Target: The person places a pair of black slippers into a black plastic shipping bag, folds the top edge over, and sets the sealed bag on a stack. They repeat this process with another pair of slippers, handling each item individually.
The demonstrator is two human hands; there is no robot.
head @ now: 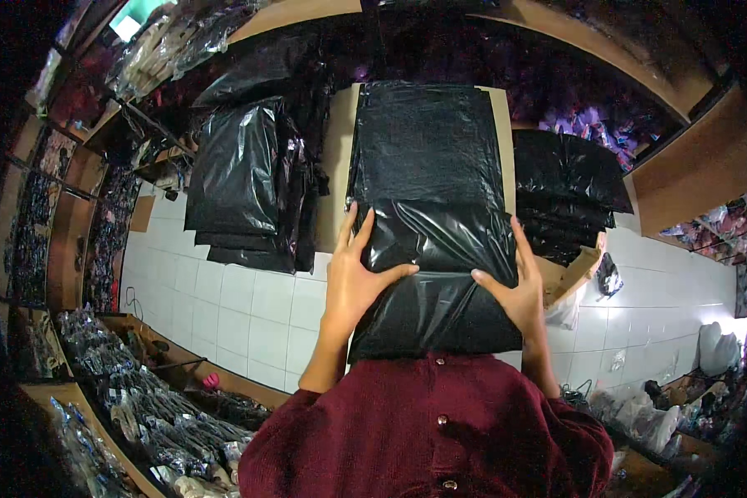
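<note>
A shiny black plastic bag (439, 314) lies before me, its lower end close to my chest. My left hand (352, 280) holds its left side, thumb across the top and fingers along the edge. On the opposite side my right hand (518, 292) grips it the same way, with the thumb laid inward. A crease runs across the bag between the two thumbs. Beyond it, flat black plastic sheeting or bags (426, 143) rest on a cardboard piece (338, 149). Whatever the bag contains is hidden.
Piled black plastic bags (239, 174) stand at left, with another black stack (566, 168) at right. An opened cardboard box (573, 277) sits below that stack. White floor tiles (243, 311) show between shelves. Clear-wrapped goods (143, 398) fill a lower-left bin.
</note>
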